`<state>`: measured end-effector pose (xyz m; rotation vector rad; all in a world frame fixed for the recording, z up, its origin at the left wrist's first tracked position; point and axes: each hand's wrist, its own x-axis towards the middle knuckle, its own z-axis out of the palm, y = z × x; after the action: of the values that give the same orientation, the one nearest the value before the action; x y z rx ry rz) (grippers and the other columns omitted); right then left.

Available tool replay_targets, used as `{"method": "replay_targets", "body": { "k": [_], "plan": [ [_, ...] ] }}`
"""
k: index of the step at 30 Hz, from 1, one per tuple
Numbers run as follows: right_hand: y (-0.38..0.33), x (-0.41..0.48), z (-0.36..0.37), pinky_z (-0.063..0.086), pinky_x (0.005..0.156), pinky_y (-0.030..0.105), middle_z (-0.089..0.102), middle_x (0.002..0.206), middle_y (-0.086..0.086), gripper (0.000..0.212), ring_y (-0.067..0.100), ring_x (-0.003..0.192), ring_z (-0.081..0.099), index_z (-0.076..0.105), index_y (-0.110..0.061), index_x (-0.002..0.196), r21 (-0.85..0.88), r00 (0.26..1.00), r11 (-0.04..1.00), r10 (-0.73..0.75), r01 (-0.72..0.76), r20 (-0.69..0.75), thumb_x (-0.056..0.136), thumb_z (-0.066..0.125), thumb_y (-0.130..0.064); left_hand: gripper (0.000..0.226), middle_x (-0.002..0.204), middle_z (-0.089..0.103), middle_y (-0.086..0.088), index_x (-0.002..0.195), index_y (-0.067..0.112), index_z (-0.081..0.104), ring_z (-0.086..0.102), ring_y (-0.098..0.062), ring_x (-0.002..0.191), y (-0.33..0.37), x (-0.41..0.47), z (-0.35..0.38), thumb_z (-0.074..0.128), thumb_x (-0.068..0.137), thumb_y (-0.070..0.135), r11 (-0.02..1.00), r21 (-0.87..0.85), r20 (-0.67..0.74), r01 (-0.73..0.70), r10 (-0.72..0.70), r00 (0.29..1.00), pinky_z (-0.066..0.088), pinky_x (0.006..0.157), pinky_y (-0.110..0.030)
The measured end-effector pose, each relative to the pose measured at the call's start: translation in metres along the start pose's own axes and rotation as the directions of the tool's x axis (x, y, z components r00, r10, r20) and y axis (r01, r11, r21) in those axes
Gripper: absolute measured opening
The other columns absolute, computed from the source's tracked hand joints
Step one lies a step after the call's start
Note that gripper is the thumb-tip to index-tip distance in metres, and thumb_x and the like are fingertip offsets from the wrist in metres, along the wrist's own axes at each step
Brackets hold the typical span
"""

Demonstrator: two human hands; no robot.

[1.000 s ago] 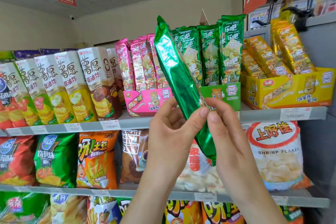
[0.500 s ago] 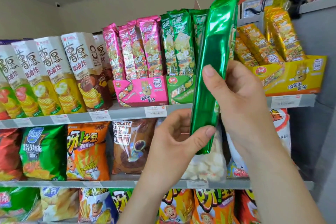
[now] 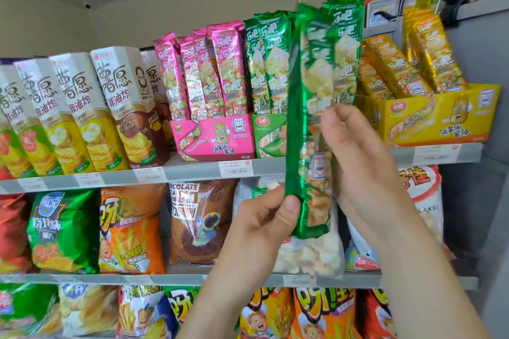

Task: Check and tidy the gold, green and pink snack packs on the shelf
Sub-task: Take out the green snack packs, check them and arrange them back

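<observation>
Green snack pack [image 3: 304,85] stands upright before the shelf [image 3: 192,170]. The left hand [image 3: 261,220] grips its bottom end, thumb in front; the right hand [image 3: 366,170] pinches its right edge.

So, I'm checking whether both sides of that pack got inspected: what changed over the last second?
The green pack swung from leaning left to upright and was turned: plain foil back then, printed front now. The right hand shifted up to its right edge; the left hand stayed pinching low on it. The shelved packs stayed put.
</observation>
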<state>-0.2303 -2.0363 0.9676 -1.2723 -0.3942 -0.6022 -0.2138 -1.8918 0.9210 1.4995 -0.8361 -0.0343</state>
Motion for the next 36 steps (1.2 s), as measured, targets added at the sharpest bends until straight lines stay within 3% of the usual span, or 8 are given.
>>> {"method": "replay_targets", "body": {
  "k": [3, 8, 15, 18, 23, 27, 31, 36],
  "plan": [
    [0.005, -0.002, -0.003, 0.053, 0.083, 0.041, 0.075, 0.103, 0.003, 0.032, 0.018, 0.093, 0.070, 0.059, -0.026, 0.112, 0.044, 0.999, 0.999, 0.017, -0.016, -0.030, 0.084, 0.069, -0.041, 0.031, 0.111, 0.072, -0.008, 0.116, 0.027, 0.067, 0.066, -0.029, 0.103, -0.003, 0.001, -0.002, 0.054, 0.091, 0.039, 0.990, -0.133, -0.035, 0.047, -0.052, 0.998, 0.045, 0.096, -0.058],
    [0.006, -0.004, 0.001, 0.055, 0.072, 0.021, 0.077, 0.095, -0.003, 0.031, 0.009, 0.088, 0.072, 0.059, -0.027, 0.111, -0.011, 0.988, 0.995, -0.103, 0.102, -0.119, 0.083, 0.071, -0.031, 0.029, 0.106, 0.071, 0.016, 0.117, 0.052, 0.061, 0.067, -0.001, 0.098, 0.000, 0.005, 0.003, 0.056, 0.088, 0.049, 0.989, 0.017, -0.171, -0.148, 0.149, 0.974, 0.051, 0.079, -0.015],
    [0.009, -0.012, 0.002, 0.048, 0.087, 0.016, 0.073, 0.111, -0.012, 0.031, 0.003, 0.109, 0.065, 0.066, -0.027, 0.116, -0.124, 0.993, 0.986, -0.112, 0.108, -0.029, 0.088, 0.063, -0.038, 0.039, 0.105, 0.070, 0.019, 0.117, 0.074, 0.045, 0.066, -0.003, 0.091, -0.006, 0.006, 0.007, 0.056, 0.089, 0.049, 0.951, 0.239, -0.230, -0.197, 0.253, 0.940, 0.057, 0.082, -0.028],
    [0.011, -0.018, 0.001, 0.041, 0.093, 0.007, 0.063, 0.127, -0.023, 0.040, -0.007, 0.121, 0.053, 0.055, -0.027, 0.133, -0.188, 0.993, 0.976, -0.094, 0.107, 0.074, 0.095, 0.051, -0.036, 0.043, 0.085, 0.067, 0.023, 0.117, 0.072, 0.046, 0.059, 0.000, 0.075, -0.005, 0.010, 0.008, 0.054, 0.090, 0.039, 0.941, 0.264, -0.253, -0.213, 0.281, 0.926, 0.053, 0.071, -0.021],
    [0.016, -0.022, -0.004, 0.043, 0.103, 0.024, 0.060, 0.132, -0.016, 0.051, -0.003, 0.124, 0.052, 0.041, -0.026, 0.146, -0.371, 0.991, 0.920, -0.101, 0.126, 0.087, 0.098, 0.042, -0.041, 0.031, 0.114, 0.064, 0.022, 0.120, 0.050, 0.058, 0.062, -0.009, 0.109, 0.013, 0.020, 0.004, 0.052, 0.090, 0.051, 0.883, 0.379, -0.210, -0.276, 0.372, 0.904, 0.051, 0.090, -0.032],
    [0.022, -0.032, 0.004, 0.045, 0.078, 0.042, 0.056, 0.121, -0.012, 0.036, 0.012, 0.103, 0.059, 0.024, -0.075, 0.129, -0.500, 0.985, 0.848, -0.146, 0.175, 0.097, 0.095, 0.028, -0.065, 0.028, 0.095, 0.065, 0.001, 0.113, 0.044, 0.051, 0.061, -0.005, 0.085, 0.044, 0.046, -0.007, 0.059, 0.087, 0.049, 0.893, 0.279, -0.250, -0.354, 0.423, 0.871, 0.049, 0.073, -0.017],
    [0.030, -0.038, 0.003, 0.039, 0.052, 0.023, 0.062, 0.084, -0.025, 0.032, -0.002, 0.067, 0.060, 0.010, -0.084, 0.122, -0.607, 0.975, 0.763, -0.190, 0.221, 0.115, 0.093, 0.015, -0.073, 0.040, 0.069, 0.041, 0.001, 0.130, 0.035, 0.043, 0.041, -0.002, 0.055, 0.073, 0.073, -0.017, 0.057, 0.093, 0.037, 0.868, 0.293, -0.217, -0.401, 0.469, 0.856, 0.036, 0.052, -0.011],
    [0.034, -0.036, -0.001, 0.026, 0.097, 0.029, 0.015, 0.118, -0.033, 0.034, -0.015, 0.104, 0.013, 0.017, -0.087, 0.117, -0.451, 0.985, 0.875, -0.158, 0.173, 0.070, 0.085, 0.027, -0.080, 0.016, 0.062, 0.032, -0.014, 0.113, 0.018, 0.055, 0.029, -0.013, 0.054, 0.088, 0.095, -0.014, 0.051, 0.100, 0.024, 0.793, 0.400, -0.116, -0.460, 0.541, 0.833, 0.026, 0.049, -0.025]
  ]
}}
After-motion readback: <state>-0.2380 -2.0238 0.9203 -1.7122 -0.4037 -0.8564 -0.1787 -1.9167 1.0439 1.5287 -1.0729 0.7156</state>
